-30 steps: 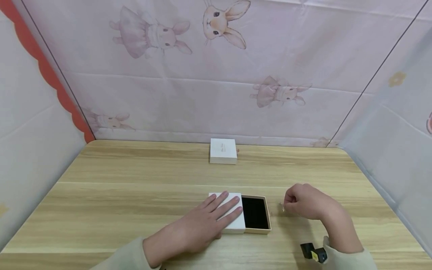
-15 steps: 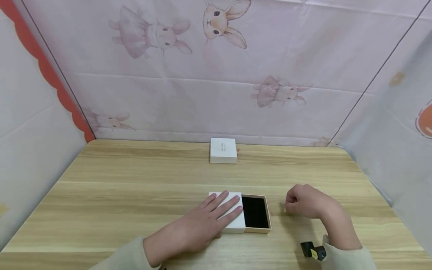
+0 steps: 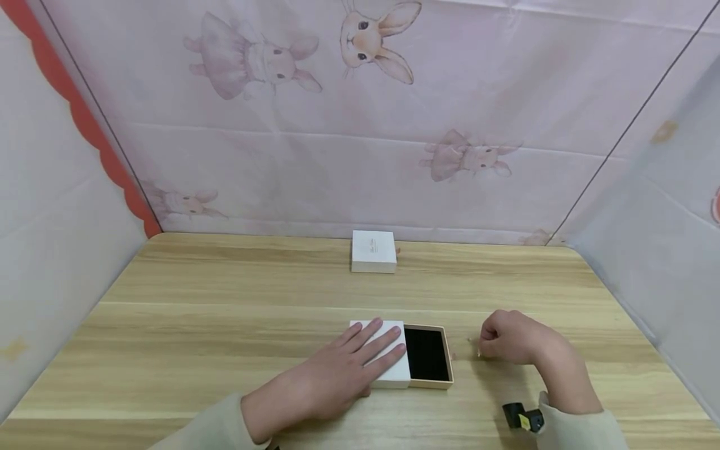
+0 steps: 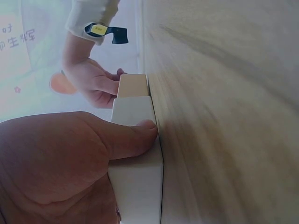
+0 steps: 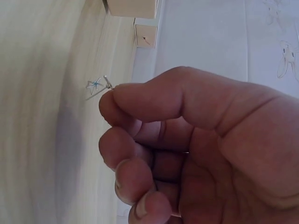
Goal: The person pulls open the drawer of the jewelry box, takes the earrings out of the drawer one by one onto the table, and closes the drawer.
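Note:
My left hand [image 3: 332, 381] lies spread on a white slide-out box [image 3: 397, 377], fingers straight across its top. In the left wrist view, the thumb [image 4: 135, 137] presses along the box's side. The box's tan-rimmed drawer [image 3: 451, 369] is pulled partway out to the right, showing a black lining [image 3: 426, 354]. To the right of the drawer, my right hand [image 3: 513, 337] pinches a small silver star-shaped piece of jewellery [image 5: 96, 85] between thumb and forefinger. Its star and thin pin stick out past the fingertips; the other fingers curl in.
A second white box [image 3: 374, 250] with printed lettering, closed, stands at the back of the wooden table [image 3: 225, 275]. A pink rabbit-print cloth [image 3: 315, 175] rises behind the table edge. A black wrist camera mount [image 3: 523, 417] sits at the right sleeve.
My right hand has shifted slightly to the right with the piece of jewellery. The left hand and the box stay in place.

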Motion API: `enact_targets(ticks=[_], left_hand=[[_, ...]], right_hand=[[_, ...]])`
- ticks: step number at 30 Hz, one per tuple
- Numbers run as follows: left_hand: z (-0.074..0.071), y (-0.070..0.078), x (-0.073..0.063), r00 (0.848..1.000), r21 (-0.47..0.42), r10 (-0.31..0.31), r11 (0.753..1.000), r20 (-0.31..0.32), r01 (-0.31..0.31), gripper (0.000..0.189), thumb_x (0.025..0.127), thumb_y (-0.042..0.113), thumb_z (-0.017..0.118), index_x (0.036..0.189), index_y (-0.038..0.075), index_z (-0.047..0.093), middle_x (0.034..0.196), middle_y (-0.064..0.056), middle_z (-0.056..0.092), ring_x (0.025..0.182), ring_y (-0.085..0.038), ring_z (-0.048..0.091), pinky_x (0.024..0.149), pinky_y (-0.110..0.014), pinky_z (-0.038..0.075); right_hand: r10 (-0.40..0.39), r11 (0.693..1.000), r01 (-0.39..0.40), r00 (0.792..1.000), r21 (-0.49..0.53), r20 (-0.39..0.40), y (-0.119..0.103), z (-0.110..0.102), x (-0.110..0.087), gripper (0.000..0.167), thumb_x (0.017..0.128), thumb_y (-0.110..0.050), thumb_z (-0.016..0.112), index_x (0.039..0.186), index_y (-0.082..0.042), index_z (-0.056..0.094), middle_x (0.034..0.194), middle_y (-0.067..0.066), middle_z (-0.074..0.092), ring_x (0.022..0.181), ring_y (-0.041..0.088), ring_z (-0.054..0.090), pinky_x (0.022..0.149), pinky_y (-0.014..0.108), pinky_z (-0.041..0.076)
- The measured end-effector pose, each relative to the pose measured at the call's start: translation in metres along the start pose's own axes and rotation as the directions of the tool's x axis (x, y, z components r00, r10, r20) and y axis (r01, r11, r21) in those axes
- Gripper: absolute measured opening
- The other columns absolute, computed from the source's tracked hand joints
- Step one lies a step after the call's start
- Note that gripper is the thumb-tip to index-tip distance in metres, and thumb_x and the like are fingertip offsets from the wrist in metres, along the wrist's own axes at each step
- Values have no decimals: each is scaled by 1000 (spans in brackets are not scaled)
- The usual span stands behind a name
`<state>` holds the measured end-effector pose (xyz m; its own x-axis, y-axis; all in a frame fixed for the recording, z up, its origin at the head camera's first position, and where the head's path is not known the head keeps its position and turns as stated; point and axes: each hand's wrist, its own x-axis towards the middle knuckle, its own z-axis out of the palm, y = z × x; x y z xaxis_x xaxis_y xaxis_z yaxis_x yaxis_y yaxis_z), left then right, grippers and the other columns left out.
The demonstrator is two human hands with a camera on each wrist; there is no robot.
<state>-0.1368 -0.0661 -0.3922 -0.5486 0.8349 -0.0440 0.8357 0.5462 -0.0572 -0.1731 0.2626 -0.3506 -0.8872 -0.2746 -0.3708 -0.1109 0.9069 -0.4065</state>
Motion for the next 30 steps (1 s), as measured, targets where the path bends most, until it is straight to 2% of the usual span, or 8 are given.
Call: enact_targets(ticks=[12,19,30], left_hand=[[7,0,-1,1000,31,1,1000,-15,-1,69,103,29,51,162,19,15,169,-5,9,154,-32,13,122,-48,23],[9,2,-1,1000,44,0,999,-21,1,69,103,29,52,162,19,16,169,-5,10,154,-31,14,121,-48,24],[9,6,-2,1000,40,-8,999,-8,8,71,103,30,52,162,20,13,169,-4,7,154,-31,12,122,-48,23]], right_hand=[[-13,1000,12,1000,-21,-29,7,10,7,23,82,-8,67,62,-14,55,59,-5,44,58,13,41,55,28,32],[18,1000,-19,999,-25,-35,9,15,9,27,85,-10,67,61,-13,55,58,-4,45,56,14,42,54,29,33],[20,999,-20,999,-26,-34,10,19,9,32,86,-11,68,59,-14,50,56,-5,41,55,13,40,55,29,33]])
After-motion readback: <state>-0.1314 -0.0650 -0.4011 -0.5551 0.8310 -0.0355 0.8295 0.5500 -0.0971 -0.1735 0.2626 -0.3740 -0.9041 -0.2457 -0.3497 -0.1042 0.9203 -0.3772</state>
